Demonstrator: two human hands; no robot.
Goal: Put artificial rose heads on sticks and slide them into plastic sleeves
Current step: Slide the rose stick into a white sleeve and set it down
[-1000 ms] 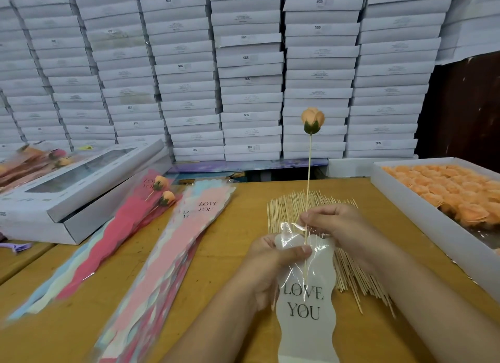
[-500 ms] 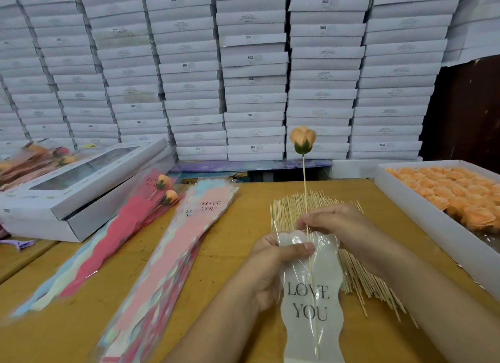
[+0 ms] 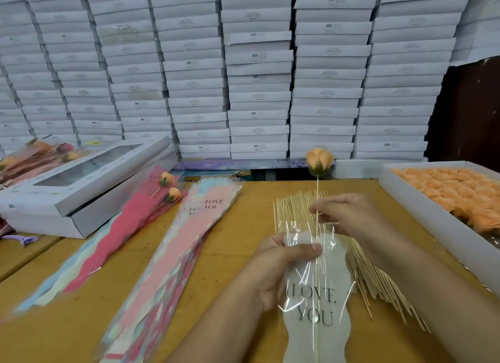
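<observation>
Sleeve (image 3: 318, 303), white w/ "LOVE YOU" print and a clear wavy top, is held upright-ish near the table's front edge, approx. centre. Its mouth is pinched by the left hand (image 3: 284, 265): thumb curled across the front film, other fingers hidden behind. Stick (image 3: 317, 200) is pinched between thumb and forefinger of the right hand (image 3: 349, 216), just above the sleeve's mouth; the lower part of the stick is seen through the film, running down inside the sleeve to the bottom of the view. Rose head (image 3: 319, 161), orange w/ a green base, is seated on the stick's top, well above the sleeve. Loose sticks (image 3: 292, 214) are piled on the wooden table (image 3: 251, 208) behind both hands. More orange heads are packed in a white tray (image 3: 422, 208) at right. Empty sleeves (image 3: 194, 227) are stacked at left, beside two finished roses (image 3: 169, 187).
</observation>
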